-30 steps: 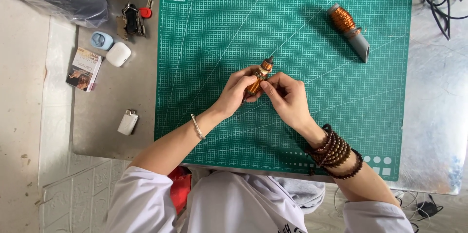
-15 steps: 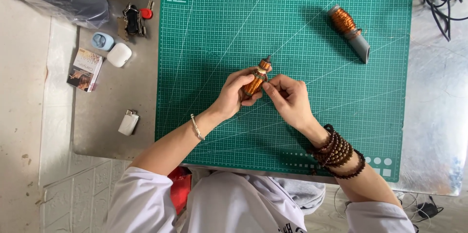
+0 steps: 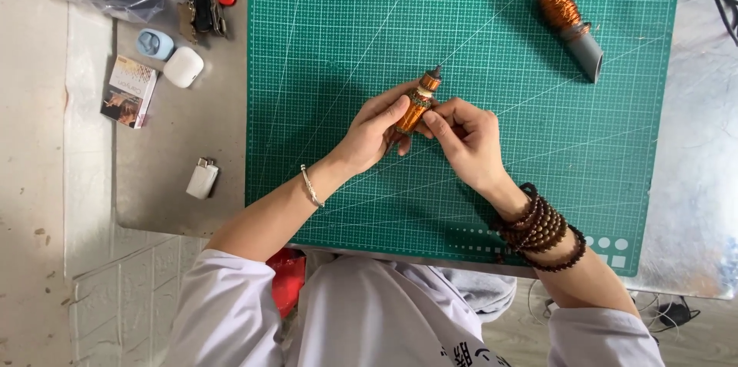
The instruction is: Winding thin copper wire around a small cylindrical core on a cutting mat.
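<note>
Near the middle of the head view, over the green gridded cutting mat (image 3: 346,44), both bare hands meet around a small copper-wound motor armature with a dark shaft tip (image 3: 419,102). It is tilted, shaft end pointing to the upper right, and is held clear above the mat

The left hand (image 3: 373,132) comes in from the lower left and wraps the armature's lower end; its fingers are curled narrow, thumb pressed against the side of the copper winding. A thin silver bracelet (image 3: 310,186) sits on that wrist

The right hand (image 3: 465,140) comes in from the lower right. Its fingers are drawn close together, the thumb and forefinger tips pinched at the lower part of the winding, touching the left hand's fingertips. Whether something fine lies between those tips cannot be told. Several loops of dark brown wooden beads (image 3: 542,229) wrap the right wrist

At the upper right of the mat lies a second copper-wound coil on a grey tube (image 3: 570,25), well apart from the hands

On the bare grey table (image 3: 154,182), left of the mat: a bunch of keys with a red fob (image 3: 206,7), a pale blue oval case (image 3: 154,44), a white rounded earbud case (image 3: 183,67), a small printed cardboard box (image 3: 129,92) and a white plug adapter (image 3: 202,179)
</note>
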